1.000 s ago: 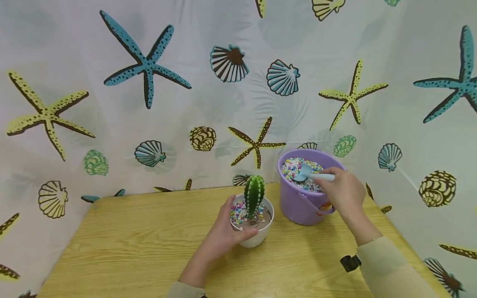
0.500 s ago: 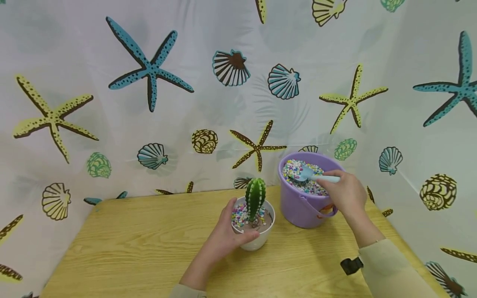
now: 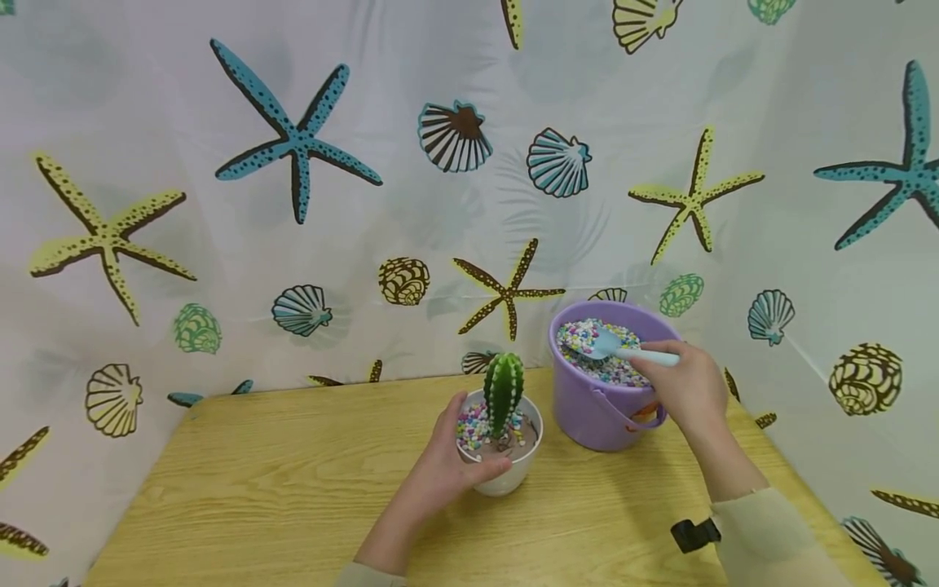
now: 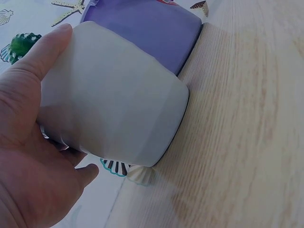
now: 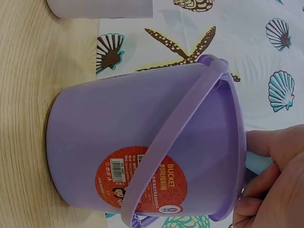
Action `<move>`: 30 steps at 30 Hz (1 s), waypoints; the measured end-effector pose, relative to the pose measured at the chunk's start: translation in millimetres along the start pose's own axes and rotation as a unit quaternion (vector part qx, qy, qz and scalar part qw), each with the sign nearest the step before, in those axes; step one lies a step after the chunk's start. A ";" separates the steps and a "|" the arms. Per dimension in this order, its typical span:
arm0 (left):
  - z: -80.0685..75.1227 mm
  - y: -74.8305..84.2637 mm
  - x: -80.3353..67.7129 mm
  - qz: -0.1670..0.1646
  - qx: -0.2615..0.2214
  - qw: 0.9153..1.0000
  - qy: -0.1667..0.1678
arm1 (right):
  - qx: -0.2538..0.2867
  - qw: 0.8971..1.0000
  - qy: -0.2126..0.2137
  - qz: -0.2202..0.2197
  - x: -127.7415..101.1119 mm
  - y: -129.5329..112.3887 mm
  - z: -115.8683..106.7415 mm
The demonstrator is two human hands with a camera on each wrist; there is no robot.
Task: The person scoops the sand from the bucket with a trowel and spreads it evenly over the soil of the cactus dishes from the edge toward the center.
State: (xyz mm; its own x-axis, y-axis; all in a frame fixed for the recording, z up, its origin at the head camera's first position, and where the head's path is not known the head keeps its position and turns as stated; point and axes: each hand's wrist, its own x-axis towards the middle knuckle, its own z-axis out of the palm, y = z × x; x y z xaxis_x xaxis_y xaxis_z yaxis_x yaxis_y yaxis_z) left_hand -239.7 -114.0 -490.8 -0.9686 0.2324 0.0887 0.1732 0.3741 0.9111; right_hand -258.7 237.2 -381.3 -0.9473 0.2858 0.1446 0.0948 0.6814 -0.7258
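Note:
My left hand [image 3: 449,465] grips a white flowerpot [image 3: 506,481] around its near left side, thumb along the front and fingers behind. In the pot stands a green cactus [image 3: 503,395], with colored pebbles [image 3: 473,424] on the left of the brown soil and a few to its right. A purple bucket [image 3: 587,416] of small multicolored pebbles stands to the right. Over its rim my right hand [image 3: 689,385] holds a light blue toy shovel [image 3: 649,355] by the handle. Pebbles heap on and around the shovel's blade, inside the bucket. The right wrist view hides the blade behind the bucket wall.
Pot and bucket stand close together on a wooden table [image 3: 293,473]. Behind and to the right hangs a white cloth [image 3: 352,204] with starfish and shells. The bucket's handle [image 5: 166,137] hangs down its near side, across a red label [image 5: 116,178].
My right hand has drawn the shovel slightly to the right, and its blade now shows more pebbles heaped on it. The left hand stays on the pot. The head view has shifted slightly.

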 end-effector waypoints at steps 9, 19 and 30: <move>0.4 -0.5 1.6 -0.003 0.000 1.000 0.001 | 0.037 0.999 0.016 0.005 -9.0 0.7 -2.8; 1.0 0.0 1.7 -0.003 0.007 1.000 -0.001 | 0.048 0.998 0.029 0.018 -16.8 4.3 -5.0; 1.0 0.3 1.9 0.000 0.007 1.000 0.000 | 0.096 0.995 0.031 0.025 -26.8 7.9 -7.7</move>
State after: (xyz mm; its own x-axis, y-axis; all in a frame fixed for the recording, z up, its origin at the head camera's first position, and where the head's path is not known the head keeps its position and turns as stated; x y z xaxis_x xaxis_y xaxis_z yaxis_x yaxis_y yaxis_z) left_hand -241.3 -112.6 -490.8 -0.9688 0.2315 0.0882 0.1747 0.3860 0.9058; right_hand -230.3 240.2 -385.8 -0.9218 0.3608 0.1417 0.0755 0.5258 -0.8473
